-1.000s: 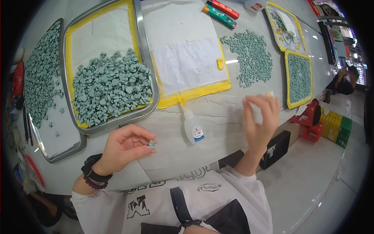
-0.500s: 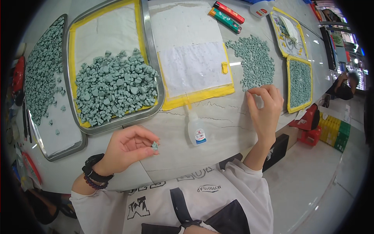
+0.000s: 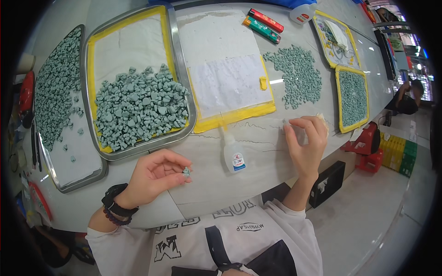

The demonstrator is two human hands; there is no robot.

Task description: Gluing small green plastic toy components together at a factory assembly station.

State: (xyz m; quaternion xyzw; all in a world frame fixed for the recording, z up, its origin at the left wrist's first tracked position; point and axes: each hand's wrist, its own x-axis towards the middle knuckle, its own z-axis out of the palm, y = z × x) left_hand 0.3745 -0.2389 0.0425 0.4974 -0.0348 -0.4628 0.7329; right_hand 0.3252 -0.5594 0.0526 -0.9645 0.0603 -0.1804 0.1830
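Note:
My left hand point(image 3: 156, 177) pinches a small pale-green stone-like piece point(image 3: 186, 171) between thumb and fingertips, with a lumpy outline like smaller bits joined. My right hand point(image 3: 307, 140) is closed in a pinch over the table, a tiny pale-green bit point(image 3: 285, 121) just showing at its fingertips. Beyond it lies a loose spread of small green pieces point(image 3: 299, 78). Between my hands rests a white glue bottle point(image 3: 234, 154) with a thin nozzle pointing away from me. Left of it, a metal tray point(image 3: 188, 99) holds a heap of larger green pieces point(image 3: 140, 108).
At far left, another tray point(image 3: 83, 177) carries many green pieces. A yellow-edged white sheet point(image 3: 230, 87) lies mid-table. Two lighter-shaped sticks, red point(image 3: 266, 20) and green point(image 3: 261, 30), lie behind. Yellow-rimmed trays point(image 3: 339, 101) stand at right. A crumpled whitish scrap point(image 3: 323, 123) sits beside my right hand.
My right hand has drawn back from the near edge of the small-piece spread toward me, fingertips still pinched. My left hand keeps its piece; the view has shifted slightly.

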